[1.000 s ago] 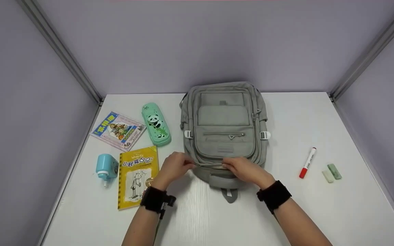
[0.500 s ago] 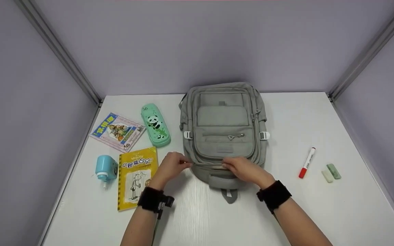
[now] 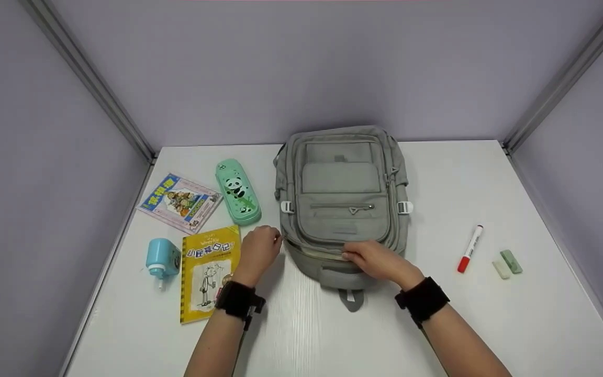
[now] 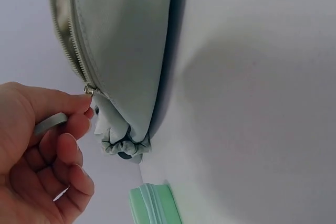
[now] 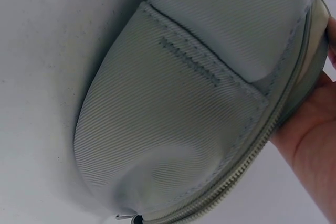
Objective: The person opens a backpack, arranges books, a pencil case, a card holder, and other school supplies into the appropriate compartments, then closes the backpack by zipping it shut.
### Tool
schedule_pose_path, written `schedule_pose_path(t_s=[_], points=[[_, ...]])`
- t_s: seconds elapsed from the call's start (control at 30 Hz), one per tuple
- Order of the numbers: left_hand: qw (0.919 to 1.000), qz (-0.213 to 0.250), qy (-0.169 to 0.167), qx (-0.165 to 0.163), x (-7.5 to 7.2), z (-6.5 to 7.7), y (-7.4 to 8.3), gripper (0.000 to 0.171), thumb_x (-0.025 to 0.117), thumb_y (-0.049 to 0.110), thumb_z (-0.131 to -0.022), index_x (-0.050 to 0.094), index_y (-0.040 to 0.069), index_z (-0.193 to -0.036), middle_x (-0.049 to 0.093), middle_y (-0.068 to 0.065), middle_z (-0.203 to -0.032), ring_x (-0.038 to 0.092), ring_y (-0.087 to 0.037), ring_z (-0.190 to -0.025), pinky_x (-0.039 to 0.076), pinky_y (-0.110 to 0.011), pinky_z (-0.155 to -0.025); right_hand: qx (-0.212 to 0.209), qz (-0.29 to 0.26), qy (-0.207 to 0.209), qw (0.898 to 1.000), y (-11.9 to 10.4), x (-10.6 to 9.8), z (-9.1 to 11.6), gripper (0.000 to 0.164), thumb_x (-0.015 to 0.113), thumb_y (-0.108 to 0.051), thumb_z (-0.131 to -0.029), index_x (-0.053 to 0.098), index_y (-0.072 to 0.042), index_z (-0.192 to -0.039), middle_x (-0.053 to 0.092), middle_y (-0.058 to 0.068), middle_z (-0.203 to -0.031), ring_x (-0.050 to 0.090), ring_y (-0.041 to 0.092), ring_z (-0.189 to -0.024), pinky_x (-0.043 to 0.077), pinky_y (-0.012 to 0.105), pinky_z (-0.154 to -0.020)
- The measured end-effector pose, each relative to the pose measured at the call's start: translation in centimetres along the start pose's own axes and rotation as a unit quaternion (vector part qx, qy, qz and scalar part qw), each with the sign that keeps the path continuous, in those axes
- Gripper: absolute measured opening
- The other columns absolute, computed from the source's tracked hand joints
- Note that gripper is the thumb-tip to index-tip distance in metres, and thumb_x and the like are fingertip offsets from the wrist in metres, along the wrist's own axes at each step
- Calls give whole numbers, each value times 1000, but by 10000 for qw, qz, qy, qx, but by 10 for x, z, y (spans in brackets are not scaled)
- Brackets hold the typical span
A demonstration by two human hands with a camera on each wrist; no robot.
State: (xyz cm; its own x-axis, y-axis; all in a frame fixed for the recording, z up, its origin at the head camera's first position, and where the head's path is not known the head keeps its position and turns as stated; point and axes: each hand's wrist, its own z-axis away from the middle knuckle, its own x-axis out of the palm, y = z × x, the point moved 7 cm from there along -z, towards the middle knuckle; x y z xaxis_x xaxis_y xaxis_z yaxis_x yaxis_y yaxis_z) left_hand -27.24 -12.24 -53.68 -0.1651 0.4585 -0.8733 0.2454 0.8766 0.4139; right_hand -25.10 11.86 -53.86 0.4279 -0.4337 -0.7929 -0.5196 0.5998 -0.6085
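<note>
The left hand (image 3: pixel 260 248) has drawn the zipper pull (image 4: pixel 51 123), pinched, leftward round the backpack (image 3: pixel 342 201), so its near edge gapes while the right hand (image 3: pixel 376 260) grips the fabric.

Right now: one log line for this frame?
left hand: pinches zipper pull | right hand: holds backpack | zipper: partly open
</note>
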Motion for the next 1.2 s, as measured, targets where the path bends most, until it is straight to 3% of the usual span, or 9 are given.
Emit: schedule_pose_path(t_s=[0.27, 0.63, 0.83, 1.2], points=[[9986, -427, -13, -296, 11, -16, -12, 23, 65, 4, -85, 61, 4, -62, 58, -9, -62, 58, -29, -54, 49, -44, -50, -118, -75, -13, 9999, 0, -1, 0, 22, 52, -24, -103, 59, -12, -86, 37, -11, -67, 39, 5, -59, 36, 27, -57], [9913, -1246, 54, -414, 20, -43, -17, 13, 62, -3, -85, 70, -1, -75, 64, -14, -71, 64, -33, -60, 51, -46, -51, -207, -245, 44, 9995, 4, 0, 0, 21, 53, -24, -103, 60, -13, -87, 42, -11, -69, 42, 6, -62, 39, 28, -60], [9883, -1346, -154, -698, 26, -55, -21, 13, 61, -2, -88, 72, -1, -82, 65, -16, -77, 66, -35, -67, 53, -48, -55, -230, -277, 23, 9993, 5, -1, 2, 20, 54, -25, -102, 61, -13, -88, 44, -12, -71, 43, 6, -64, 40, 28, -61], [9906, -1200, -155, -642, 33, -70, -26, 17, 55, -4, -94, 71, -5, -88, 64, -20, -81, 65, -38, -70, 54, -48, -57, -143, -331, -129, 9993, 3, -2, 2, 22, 54, -24, -102, 61, -13, -85, 40, -11, -68, 41, 6, -62, 39, 29, -61]])
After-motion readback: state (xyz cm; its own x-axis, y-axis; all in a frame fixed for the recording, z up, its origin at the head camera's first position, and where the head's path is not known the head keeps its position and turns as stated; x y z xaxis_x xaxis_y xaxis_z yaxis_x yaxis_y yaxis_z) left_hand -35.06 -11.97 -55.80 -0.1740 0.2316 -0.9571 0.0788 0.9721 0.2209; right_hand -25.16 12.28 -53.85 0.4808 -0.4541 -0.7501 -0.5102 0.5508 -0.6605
